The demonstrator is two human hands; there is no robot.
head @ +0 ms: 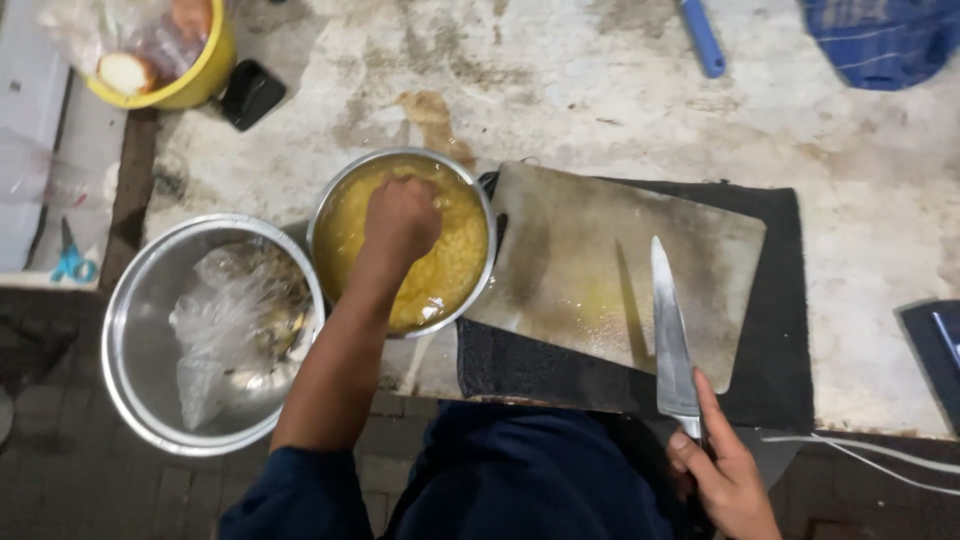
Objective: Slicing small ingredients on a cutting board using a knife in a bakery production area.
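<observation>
A large shiny steel bowl holding crumpled clear plastic is hanging past the near left edge of the stained pale table. Just beside it, touching its rim, a round steel pot of yellow chopped food is sitting near the front edge. The left hand is reaching down into that pot, fingers curled into a loose fist in the yellow food; whether it is gripping any of it, I cannot tell. To the right, a worn pale rectangular cutting board is lying on a dark mat, its left end touching the pot. A long steel kitchen knife is lying along the board, tip pointing toward the far edge. The right hand is closing around the knife's handle at the near edge, forefinger stretching along the blade's base.
</observation>
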